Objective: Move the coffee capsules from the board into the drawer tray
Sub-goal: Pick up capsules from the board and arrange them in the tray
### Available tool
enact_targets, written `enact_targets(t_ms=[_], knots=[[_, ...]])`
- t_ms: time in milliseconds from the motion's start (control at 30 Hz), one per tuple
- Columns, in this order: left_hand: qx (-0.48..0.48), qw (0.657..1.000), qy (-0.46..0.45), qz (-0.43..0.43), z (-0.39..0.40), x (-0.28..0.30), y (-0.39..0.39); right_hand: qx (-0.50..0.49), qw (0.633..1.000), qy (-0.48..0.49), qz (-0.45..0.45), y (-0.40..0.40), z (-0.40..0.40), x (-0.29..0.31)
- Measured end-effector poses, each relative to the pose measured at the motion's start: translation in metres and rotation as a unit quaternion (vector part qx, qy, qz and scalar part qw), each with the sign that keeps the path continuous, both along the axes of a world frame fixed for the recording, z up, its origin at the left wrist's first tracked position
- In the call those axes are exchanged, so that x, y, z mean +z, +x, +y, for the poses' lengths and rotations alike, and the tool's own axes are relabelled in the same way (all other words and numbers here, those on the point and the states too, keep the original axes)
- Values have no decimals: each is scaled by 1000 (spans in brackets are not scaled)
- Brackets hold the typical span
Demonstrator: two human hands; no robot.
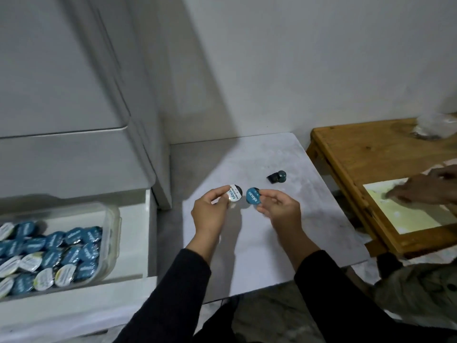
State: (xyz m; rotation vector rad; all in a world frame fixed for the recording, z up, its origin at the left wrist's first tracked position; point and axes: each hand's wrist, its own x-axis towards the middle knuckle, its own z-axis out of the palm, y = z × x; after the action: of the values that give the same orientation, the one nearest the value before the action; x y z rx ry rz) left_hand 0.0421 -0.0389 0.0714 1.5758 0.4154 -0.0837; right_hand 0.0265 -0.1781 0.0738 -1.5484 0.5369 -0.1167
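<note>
While both hands were raised over the board, the scene ran as follows, largest thing first.

Drawer: white pulled-out drawer [138,243] at lower left, standing open.
Board: pale grey marbled slab board [272,231], lying flat between the drawer and a low wooden table [358,154].
Tray: clear plastic drawer tray [111,226] inside the drawer, already crowded with blue- and white-lidded capsules.
Left hand: left hand [210,214] lifted above the board, thumb and forefinger pinched on the rim of a white-foil-lidded round capsule [234,193], lid tilted toward the camera.
Right hand: right hand [279,209] at matching height, fingertips gripping a blue-foil-lidded round capsule [252,196]; the two capsules sat just beside each other, whether touching I could not tell.
Remaining: two dark teal capsules [277,177] on the board's far part, one toppled on its side, well apart from the hands.
Bystander: another person's hand [425,189] over the wooden table, not involved.
Risk: both grips were light edge pinches; a capsule could slip during the swing left and fall into the gap between board and drawer.
Risk: the tray was heaped near its rim, so a careless drop might bounce or roll out.
</note>
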Motion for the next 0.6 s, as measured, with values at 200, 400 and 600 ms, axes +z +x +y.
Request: enact_targets(t_ms=[200,400,600], knots=[[35,998,-7,-47,56,34,-37,47,996,57,-47,-22,59,36],[61,995,-2,-84,128,51,-59,119,992,4,-48,-35,123,54],[85,994,-1,-62,230,54,-71,177,984,-12,-36,-38,218,58]])
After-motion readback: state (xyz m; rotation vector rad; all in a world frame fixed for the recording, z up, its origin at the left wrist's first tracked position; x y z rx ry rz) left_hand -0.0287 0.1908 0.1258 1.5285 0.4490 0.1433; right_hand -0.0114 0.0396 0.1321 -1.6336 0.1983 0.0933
